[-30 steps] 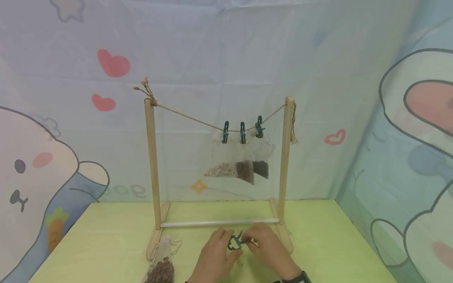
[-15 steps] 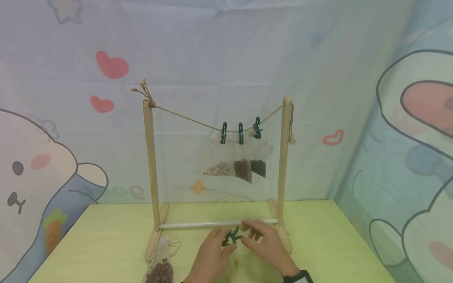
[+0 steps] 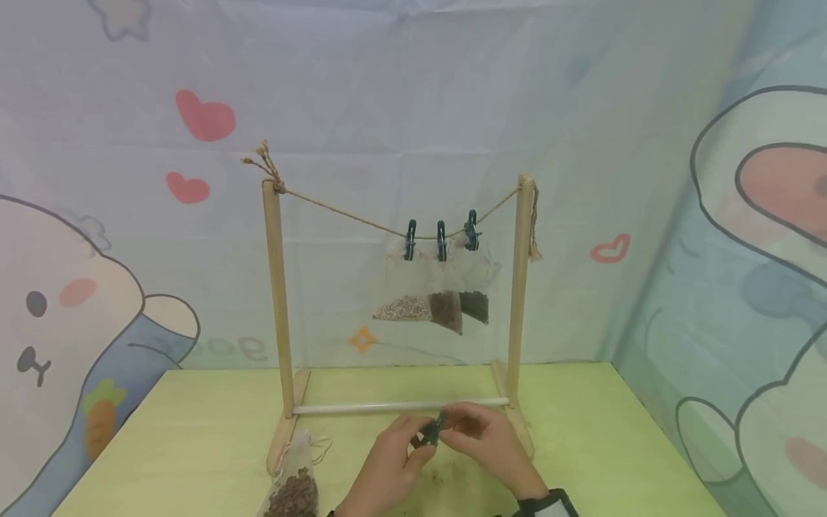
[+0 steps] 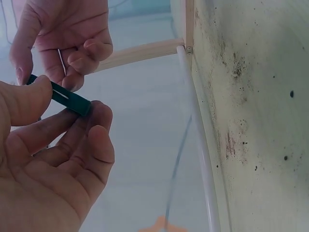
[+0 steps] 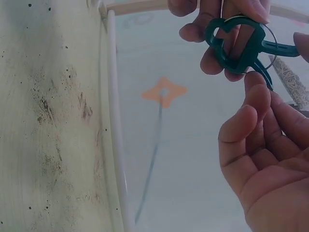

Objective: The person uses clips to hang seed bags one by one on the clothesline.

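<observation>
In the head view my left hand (image 3: 386,463) pinches a dark green plastic spring clip (image 3: 430,431) low over the table front, between thumb and fingers. My right hand (image 3: 492,446) meets it from the other side. The right wrist view shows the clip (image 5: 248,48) with a rounded, notched mouth, a thin wire ring and two splayed handles. My right thumb (image 5: 302,46) is at one handle's end and my right fingertips touch the other. Seen from the left wrist, the clip (image 4: 72,99) lies edge-on between both hands.
A wooden frame (image 3: 276,287) carries a sagging rope (image 3: 345,213). Three green clips hang see-through bags on it, filled with pale (image 3: 405,309), brown (image 3: 446,310) and black bits (image 3: 474,306). A drawstring bag (image 3: 293,492) of brown chips lies front left. A white bar (image 3: 388,408) joins the frame's feet.
My right fingers came off the clip and spread half a second ago, and now grip its handles again. The clip has turned in my left hand. The hanging bags stay put.
</observation>
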Tool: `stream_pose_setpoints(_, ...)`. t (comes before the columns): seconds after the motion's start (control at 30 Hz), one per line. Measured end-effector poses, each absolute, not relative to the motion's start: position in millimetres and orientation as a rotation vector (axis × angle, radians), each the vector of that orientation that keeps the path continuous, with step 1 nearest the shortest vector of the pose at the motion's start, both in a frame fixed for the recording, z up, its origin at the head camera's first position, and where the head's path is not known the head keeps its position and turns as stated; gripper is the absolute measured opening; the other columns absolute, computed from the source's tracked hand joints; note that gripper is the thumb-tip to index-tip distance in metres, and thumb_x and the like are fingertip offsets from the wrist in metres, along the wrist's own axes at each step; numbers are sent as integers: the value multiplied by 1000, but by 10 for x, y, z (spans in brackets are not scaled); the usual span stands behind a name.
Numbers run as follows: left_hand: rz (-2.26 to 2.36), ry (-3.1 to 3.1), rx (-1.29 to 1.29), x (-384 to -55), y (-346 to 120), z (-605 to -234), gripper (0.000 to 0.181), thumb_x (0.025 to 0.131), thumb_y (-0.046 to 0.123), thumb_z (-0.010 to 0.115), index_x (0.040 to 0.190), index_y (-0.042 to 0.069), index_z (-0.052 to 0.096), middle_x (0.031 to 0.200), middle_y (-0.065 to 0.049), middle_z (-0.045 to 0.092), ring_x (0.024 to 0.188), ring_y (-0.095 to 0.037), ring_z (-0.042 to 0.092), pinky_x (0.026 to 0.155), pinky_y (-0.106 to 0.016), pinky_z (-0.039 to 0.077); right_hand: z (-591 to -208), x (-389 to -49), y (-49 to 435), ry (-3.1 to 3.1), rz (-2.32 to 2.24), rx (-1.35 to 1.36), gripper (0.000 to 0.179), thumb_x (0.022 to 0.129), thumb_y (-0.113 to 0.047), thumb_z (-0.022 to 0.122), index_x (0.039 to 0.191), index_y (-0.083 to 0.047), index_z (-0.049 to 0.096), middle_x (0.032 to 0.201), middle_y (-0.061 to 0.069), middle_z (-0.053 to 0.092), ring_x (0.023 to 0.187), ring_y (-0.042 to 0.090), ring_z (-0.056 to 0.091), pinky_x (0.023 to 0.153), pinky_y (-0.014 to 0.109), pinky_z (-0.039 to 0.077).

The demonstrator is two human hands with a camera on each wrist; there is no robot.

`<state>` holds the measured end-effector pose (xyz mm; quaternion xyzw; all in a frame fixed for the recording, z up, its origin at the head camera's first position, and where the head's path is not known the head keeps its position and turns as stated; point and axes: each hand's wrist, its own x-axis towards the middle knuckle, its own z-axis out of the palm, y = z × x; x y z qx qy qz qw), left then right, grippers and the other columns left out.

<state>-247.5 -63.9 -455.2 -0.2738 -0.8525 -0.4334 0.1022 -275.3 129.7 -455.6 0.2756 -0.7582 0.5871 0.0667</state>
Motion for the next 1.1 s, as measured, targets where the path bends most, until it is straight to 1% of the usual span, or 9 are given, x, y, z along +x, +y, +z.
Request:
stream_pose_setpoints(0.07,-1295,-2533,-805,-2467,-637,-4537,36,93,32,53,126,18,54,113,2,57,90,-6,53,70,-21,47,-4563,-2761,1293,-2281,1780,811,33,83,-21,68,110,-1,63,95,16,66,82,13,63,76,31,53)
stream_pose_setpoints(0.17,-1303,-2586,-770,-2456,-651,-4513,42,93,37,52,129,15,52,117,-1,56,92,-9,54,69,-22,48,-4575,-2767,1288,-2263,1757,780,31,83,-20,68,108,-2,64,91,12,67,79,11,64,73,30,54)
stream_pose_setpoints(0.3,-1175,-2699,-576,-2445,-739,-4464,48,92,40,53,130,10,51,118,-6,55,95,-18,56,71,-27,48,-4577,-2770,1282,-2213,1646,754,26,80,-18,71,103,-8,67,85,5,68,73,7,62,66,30,54)
stream_pose_setpoints(0.5,-815,-2749,-178,-2444,-1015,-4407,42,88,26,62,120,-1,56,106,-13,57,93,-27,58,74,-39,51,-4513,-2737,1280,-2187,1410,747,21,76,-16,74,95,-14,68,80,1,68,66,4,59,60,28,52)
stream_pose_setpoints(0.57,-674,-2701,-105,-2454,-1138,-4440,41,85,21,65,116,-5,58,102,-16,58,90,-29,58,72,-38,51,-4432,-2682,1271,-2188,1359,741,19,74,-13,75,92,-13,68,78,1,67,65,4,59,58,27,52)
stream_pose_setpoints(0.7,-443,-2594,-11,-2474,-1398,-4545,40,78,15,71,106,-12,60,95,-23,59,81,-31,59,64,-36,53,-4377,-2645,1275,-2180,1293,724,17,73,-9,75,88,-12,69,74,-1,65,63,3,57,56,26,51)
stream_pose_setpoints(0.8,-423,-2592,47,-2506,-1576,-4621,41,77,13,72,102,-16,59,91,-25,58,73,-29,57,56,-33,51,-4462,-2708,1297,-2175,1244,720,15,73,-10,75,87,-14,70,72,-5,64,63,1,55,55,25,49)
stream_pose_setpoints(0.97,-506,-2710,178,-2565,-1754,-4712,40,80,12,68,105,-18,56,96,-28,54,77,-32,55,55,-36,50,-4572,-2796,1323,-2185,1218,706,12,74,-14,75,84,-19,70,73,-8,65,63,-1,55,56,23,49)
stream_pose_setpoints(1.1,-553,-2775,231,-2596,-1803,-4759,34,81,10,66,100,-16,58,94,-26,52,77,-31,53,54,-38,48,-4712,-2903,1375,-2210,1258,709,6,78,-23,72,83,-25,71,80,-10,68,69,0,60,61,22,51)
